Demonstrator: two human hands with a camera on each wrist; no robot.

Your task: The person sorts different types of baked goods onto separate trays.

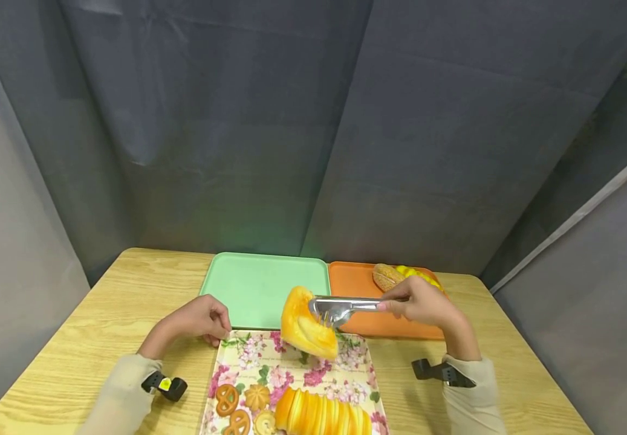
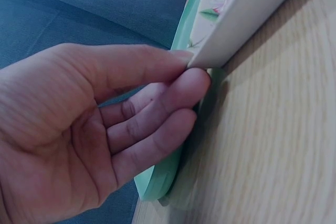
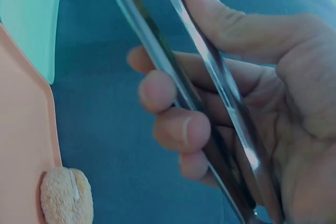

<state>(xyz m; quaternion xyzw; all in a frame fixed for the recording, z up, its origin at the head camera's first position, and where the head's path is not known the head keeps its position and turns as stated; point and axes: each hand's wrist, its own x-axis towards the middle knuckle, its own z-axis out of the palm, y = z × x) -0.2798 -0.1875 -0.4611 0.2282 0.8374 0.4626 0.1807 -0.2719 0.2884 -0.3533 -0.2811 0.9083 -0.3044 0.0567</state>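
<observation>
My right hand (image 1: 422,305) grips a pair of metal serving tongs (image 1: 354,304), fingers on one arm and thumb on the other in the right wrist view. Between the tong tips hangs a curved yellow-orange bread piece (image 1: 298,320), held above the far part of a floral tray (image 1: 248,376). With thumb and forefinger, my left hand (image 2: 105,119) pinches that tray's far left corner. On the tray's near part lie a row of bread slices (image 1: 321,414), pretzels (image 1: 227,399) and round cookies (image 1: 257,397). The lower frame edge cuts off the near side of the tray.
Behind the floral tray, a mint green tray (image 1: 261,281) stands beside an orange tray (image 1: 351,278). A seeded bread roll (image 1: 387,277) and a yellow item (image 1: 419,275) sit on the orange tray, partly behind my right hand. Grey curtains (image 1: 237,133) enclose the wooden table (image 1: 112,308).
</observation>
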